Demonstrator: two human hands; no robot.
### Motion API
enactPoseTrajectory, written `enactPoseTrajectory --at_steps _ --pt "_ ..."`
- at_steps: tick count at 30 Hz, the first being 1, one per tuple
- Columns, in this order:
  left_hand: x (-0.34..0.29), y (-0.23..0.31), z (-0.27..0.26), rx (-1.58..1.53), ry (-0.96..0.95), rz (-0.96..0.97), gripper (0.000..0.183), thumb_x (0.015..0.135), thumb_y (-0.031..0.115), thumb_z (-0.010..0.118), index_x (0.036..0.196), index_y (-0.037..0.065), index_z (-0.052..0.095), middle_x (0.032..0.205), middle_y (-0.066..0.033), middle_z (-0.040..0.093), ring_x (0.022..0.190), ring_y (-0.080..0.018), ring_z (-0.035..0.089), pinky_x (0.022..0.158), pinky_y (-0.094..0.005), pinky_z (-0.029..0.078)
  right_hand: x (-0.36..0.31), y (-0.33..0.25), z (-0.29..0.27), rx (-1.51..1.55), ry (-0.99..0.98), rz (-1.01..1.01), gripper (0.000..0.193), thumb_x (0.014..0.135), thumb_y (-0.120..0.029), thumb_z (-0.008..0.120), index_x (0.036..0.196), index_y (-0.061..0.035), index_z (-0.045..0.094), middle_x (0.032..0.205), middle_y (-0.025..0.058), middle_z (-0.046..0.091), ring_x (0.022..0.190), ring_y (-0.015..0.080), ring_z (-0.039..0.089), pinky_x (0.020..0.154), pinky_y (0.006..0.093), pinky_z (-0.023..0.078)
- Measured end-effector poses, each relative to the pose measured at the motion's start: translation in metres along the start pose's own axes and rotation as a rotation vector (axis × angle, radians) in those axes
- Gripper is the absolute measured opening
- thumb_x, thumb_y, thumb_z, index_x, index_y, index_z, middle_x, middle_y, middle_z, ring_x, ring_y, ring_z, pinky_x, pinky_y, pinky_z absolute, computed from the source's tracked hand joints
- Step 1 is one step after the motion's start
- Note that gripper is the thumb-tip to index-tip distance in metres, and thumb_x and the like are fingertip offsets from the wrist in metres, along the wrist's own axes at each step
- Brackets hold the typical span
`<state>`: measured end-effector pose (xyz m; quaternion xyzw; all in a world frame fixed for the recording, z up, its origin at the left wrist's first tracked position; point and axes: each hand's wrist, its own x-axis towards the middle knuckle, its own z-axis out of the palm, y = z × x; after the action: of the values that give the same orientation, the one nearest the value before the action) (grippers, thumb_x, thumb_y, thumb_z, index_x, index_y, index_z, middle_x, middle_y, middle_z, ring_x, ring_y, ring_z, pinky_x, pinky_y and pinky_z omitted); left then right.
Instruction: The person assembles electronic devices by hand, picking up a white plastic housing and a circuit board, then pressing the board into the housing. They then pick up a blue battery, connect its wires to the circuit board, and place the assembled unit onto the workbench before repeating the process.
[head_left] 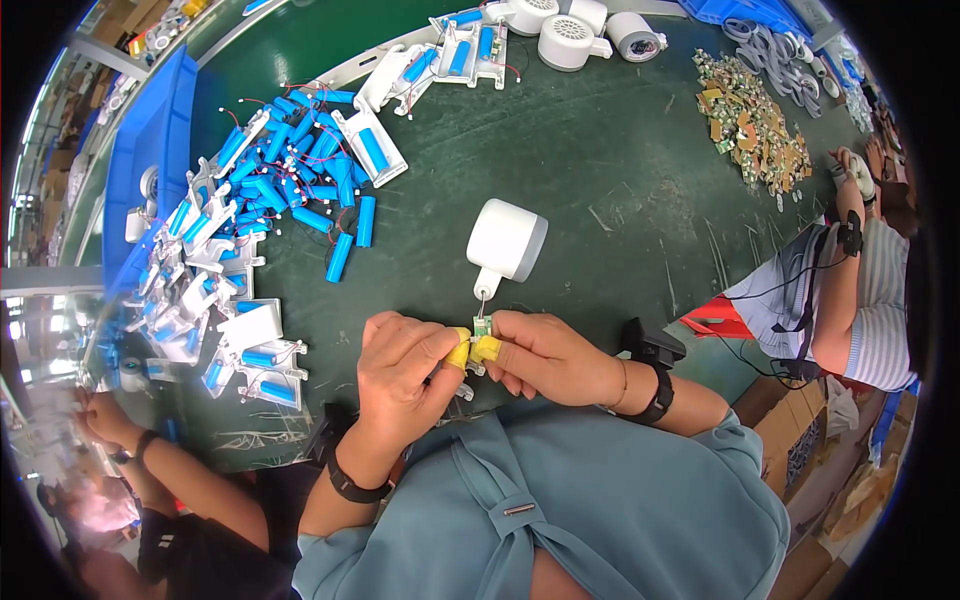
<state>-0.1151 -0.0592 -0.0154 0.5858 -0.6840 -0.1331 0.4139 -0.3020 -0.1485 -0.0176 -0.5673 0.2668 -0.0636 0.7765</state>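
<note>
A small green circuit board (482, 326) sits between my hands, joined by thin wires to a white fan-like housing (502, 240) that lies on its side just beyond. My right hand (555, 360) pinches the board's near end, its thumb wrapped in yellow. Close against it, my left hand (405, 372) is closed in a pinch with a yellow-covered fingertip. What its fingers grip is hidden, though a bit of white shows between the two hands. Below them, partly covered, lies a small pale piece (465, 392).
Left on the green table (620, 200) lie a pile of blue battery cells (300, 160) and white shells with cells (265, 355). Round white housings (568, 42) stand far off; circuit boards (750, 125) heap at right, near grey rings (775, 60). Co-workers sit on both sides.
</note>
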Motion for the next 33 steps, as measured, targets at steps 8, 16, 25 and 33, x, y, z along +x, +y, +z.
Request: enactPoseTrajectory --at_steps 8,16,25,33 --pt "-0.004 -0.001 0.004 -0.179 -0.037 -0.161 0.025 0.068 -0.007 0.065 0.091 0.002 0.067 0.083 -0.0071 0.066 0.073 -0.0235 0.060 0.075 -0.0336 0.045 0.001 0.005 0.002 -0.062 0.044 -0.055 0.018 0.100 -0.011 0.042 0.086 -0.0024 0.050 0.074 0.0026 0.060 0.055 0.0068 0.056 0.047 0.0221 0.046" --pt "-0.003 0.005 0.010 -0.003 0.004 -0.041 0.027 0.066 -0.004 0.066 0.092 0.001 0.065 0.083 -0.0089 0.065 0.073 -0.0264 0.059 0.075 -0.0357 0.044 0.000 0.007 0.007 -0.094 0.110 -0.068 0.016 0.100 -0.008 0.042 0.087 -0.0015 0.050 0.074 0.0030 0.060 0.055 0.0078 0.058 0.048 0.0227 0.047" --pt "-0.008 0.013 0.012 -0.014 -0.013 -0.041 0.029 0.065 -0.003 0.063 0.094 -0.002 0.063 0.083 -0.0115 0.061 0.072 -0.0295 0.056 0.072 -0.0391 0.042 0.004 0.022 0.021 -0.403 0.318 -0.323 0.009 0.095 -0.001 0.044 0.086 0.0010 0.046 0.073 0.0114 0.061 0.052 0.0190 0.060 0.048 0.0325 0.047" --pt "-0.004 -0.002 0.003 -0.114 -0.092 -0.041 0.028 0.067 -0.006 0.062 0.094 -0.002 0.063 0.083 -0.0120 0.062 0.072 -0.0287 0.057 0.074 -0.0380 0.043 0.004 0.019 0.019 -0.375 0.273 -0.287 0.010 0.092 -0.004 0.049 0.087 0.0025 0.044 0.075 0.0177 0.060 0.066 0.0360 0.061 0.062 0.0450 0.049"
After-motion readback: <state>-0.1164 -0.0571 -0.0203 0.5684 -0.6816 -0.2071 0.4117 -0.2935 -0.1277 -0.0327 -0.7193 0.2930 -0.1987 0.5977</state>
